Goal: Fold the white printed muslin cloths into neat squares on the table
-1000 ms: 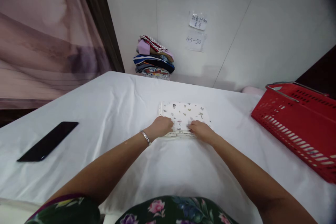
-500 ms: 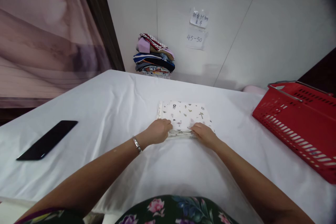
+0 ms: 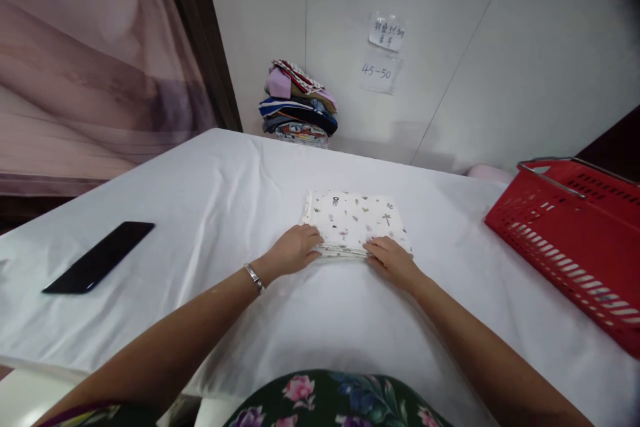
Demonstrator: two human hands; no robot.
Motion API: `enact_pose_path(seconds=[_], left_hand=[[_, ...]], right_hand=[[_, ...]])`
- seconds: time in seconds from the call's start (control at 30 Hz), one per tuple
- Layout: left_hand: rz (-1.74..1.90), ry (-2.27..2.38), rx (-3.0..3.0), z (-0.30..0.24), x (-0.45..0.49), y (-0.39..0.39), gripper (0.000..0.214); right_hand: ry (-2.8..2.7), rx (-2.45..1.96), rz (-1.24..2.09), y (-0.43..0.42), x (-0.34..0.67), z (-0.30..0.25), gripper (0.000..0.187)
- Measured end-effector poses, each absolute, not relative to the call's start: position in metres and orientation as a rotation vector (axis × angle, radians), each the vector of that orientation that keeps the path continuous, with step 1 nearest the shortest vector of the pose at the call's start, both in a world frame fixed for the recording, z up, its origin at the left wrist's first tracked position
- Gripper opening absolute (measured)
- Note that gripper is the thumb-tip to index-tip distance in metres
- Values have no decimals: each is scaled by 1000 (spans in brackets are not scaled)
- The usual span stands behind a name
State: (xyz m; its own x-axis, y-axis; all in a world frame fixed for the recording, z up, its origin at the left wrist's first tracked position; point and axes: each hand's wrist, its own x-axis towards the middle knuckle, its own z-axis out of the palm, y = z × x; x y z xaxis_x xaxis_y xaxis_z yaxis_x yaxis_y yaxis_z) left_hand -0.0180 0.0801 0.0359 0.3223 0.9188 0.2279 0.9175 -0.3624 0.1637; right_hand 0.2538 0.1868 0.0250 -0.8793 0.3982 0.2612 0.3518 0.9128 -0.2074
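Note:
A white cloth (image 3: pixel 357 220) with small printed plants and figures lies folded into a flat, layered rectangle in front of me. My left hand (image 3: pixel 295 248) is at its near left corner, fingers on top and thumb at the front edge. At the near right corner, my right hand (image 3: pixel 393 261) grips the layers the same way. The stacked folds show along the front edge between both hands. Part of each near corner is hidden under the fingers.
A black phone (image 3: pixel 100 258) lies on the white-covered table (image 3: pixel 210 213) at the left. To the right stands a red plastic basket (image 3: pixel 565 247) with a metal handle. Beyond the far edge, a pile of folded fabrics (image 3: pixel 300 107) rests against the wall below paper signs (image 3: pixel 383 53).
My fingers have loosened from a tight pinch and lie flatter on the cloth's near corners. The cloth's front edge looks flatter. The whole view has shifted slightly.

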Motion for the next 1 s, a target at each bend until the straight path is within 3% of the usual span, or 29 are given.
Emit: enact_pose_path(seconds=[0.57,0.77,1.0], left_hand=[[548,1942,2232,41,-26,66,30],[708,2041,1936,27,-29,47,50],[825,2174,1535,12,-19,36,50]], right_hand=[[-2763,-647,109,164,206,21,23],[-2786,-573,101,152,172,24,17],[-2804,-522,109,141,142,23,24]])
